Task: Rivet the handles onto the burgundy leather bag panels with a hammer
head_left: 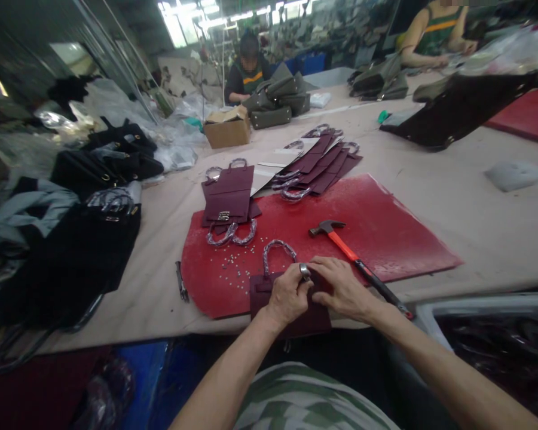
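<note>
A burgundy bag panel (262, 298) lies at the table's front edge, partly on a red mat (403, 239). Its looped handle (278, 245), wrapped in clear plastic, points away from me. My left hand (291, 292) rests on the panel's middle with its fingers curled in; what they pinch is hidden. A shiny silver piece (304, 272), perhaps a finger ring, shows at its index finger. Against it, my right hand (343, 289) touches the panel, fingers bent forward and thumb apart. Just beyond, a claw hammer (341, 243) with an orange and black handle lies on the mat.
Small metal bits (237, 263) are scattered on the mat. Burgundy panels (228, 191) and a fanned stack (327, 161) lie behind. Black bags (72, 257) cover the left side; a cardboard box (228, 128) stands farther back. Two people sit across the table. A pale-rimmed crate (430, 322) is at right.
</note>
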The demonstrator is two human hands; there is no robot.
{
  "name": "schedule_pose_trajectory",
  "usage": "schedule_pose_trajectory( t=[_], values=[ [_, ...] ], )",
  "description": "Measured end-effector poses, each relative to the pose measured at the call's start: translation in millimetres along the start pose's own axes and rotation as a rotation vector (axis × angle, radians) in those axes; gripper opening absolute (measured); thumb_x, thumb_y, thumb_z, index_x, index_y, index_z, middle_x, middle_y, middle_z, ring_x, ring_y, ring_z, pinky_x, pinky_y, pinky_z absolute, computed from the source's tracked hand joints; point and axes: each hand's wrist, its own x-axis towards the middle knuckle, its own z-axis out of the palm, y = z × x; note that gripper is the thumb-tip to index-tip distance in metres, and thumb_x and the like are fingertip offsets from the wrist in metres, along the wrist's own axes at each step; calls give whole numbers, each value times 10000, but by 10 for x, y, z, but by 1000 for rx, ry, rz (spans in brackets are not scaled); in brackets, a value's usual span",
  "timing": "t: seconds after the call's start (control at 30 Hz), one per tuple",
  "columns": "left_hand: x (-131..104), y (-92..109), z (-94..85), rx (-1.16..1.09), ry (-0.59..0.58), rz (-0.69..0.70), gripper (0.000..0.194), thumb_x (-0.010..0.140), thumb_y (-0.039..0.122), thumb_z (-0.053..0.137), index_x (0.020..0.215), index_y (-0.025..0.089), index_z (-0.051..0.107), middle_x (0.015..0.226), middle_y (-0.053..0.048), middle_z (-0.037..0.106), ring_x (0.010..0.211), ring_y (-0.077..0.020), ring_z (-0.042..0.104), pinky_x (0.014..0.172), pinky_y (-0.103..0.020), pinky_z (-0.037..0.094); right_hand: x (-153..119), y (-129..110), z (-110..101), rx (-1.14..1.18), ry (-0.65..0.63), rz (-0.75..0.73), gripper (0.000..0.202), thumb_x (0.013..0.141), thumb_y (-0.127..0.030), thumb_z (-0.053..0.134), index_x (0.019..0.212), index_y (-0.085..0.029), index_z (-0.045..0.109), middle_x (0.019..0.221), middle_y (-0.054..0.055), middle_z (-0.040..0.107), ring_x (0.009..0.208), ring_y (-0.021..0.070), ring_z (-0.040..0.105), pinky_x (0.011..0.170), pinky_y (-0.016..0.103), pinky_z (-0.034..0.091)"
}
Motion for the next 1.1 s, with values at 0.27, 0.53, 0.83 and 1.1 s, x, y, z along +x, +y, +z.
schedule_pose_trajectory(
  t=[0.27,0.53,0.83,1.1],
  values=[
    [108,-2,-240,-475,359,-507,265,907,417,561,992,171,612,929,-63,698,829,-188,695,772,-335,573,64,-84,249,-30,32,116,352,832,-246,737,1179,-237,679,1205,72,628,1108,277,503,947,449,346],
    [-129,-378,-1619,478,239,-822,263,845,425,575,728,191,598,703,-48,647,707,-237,639,690,-339,490,113,-192,198,-20,44,164,337,821,-194,739,1150,-237,682,1168,64,626,1081,268,489,937,434,339],
    [-280,-269,-1430,1028,143,-614,173,923,288,546,956,154,650,1025,-146,640,959,-309,627,809,-407,475,147,-193,289,69,91,189,188,755,-89,684,869,-217,608,1028,43,620,1021,252,488,905,414,324],
    [-255,69,-823,662,-177,-214,94,880,198,661,973,209,654,996,-54,646,963,-237,583,865,-373,456,160,-168,392,113,197,208,158,740,-119,645,791,-216,531,965,24,631,980,238,500,880,397,315]
  ],
)
